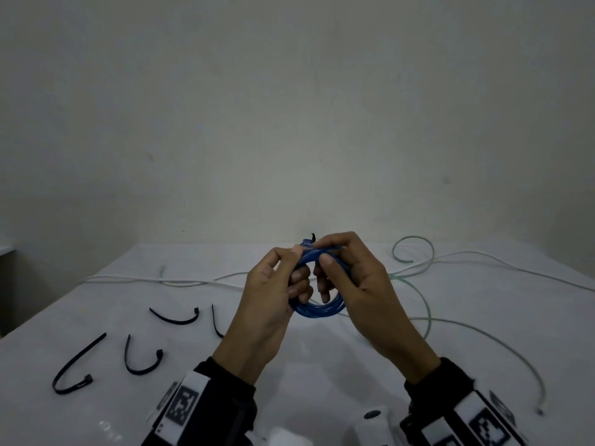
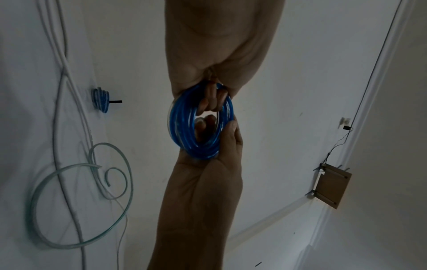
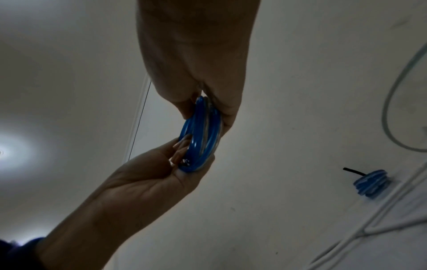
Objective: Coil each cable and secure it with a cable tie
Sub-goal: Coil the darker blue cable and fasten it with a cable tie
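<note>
A blue cable coil [image 1: 318,310] hangs above the white table [image 1: 322,365], held between both hands. My left hand [image 1: 297,275] pinches its left side, with fingers curled through the ring. My right hand [image 1: 323,268] grips the top right, thumb over the strands. The left wrist view shows the coil [image 2: 177,126] as a ring of several turns between my left hand [image 2: 215,98] above and my right hand [image 2: 221,138] below. Seen edge-on from the right wrist, the coil [image 3: 201,135] sits between my right hand [image 3: 208,109] and left hand [image 3: 184,155]. No tie shows on it.
Several loose black cable ties [image 1: 175,317] lie on the table's left half. White cables [image 1: 145,280] and pale green tubing [image 1: 415,252] sprawl across the back and right. A second blue coil [image 2: 101,100] with a black tie tail lies on the table behind the hands.
</note>
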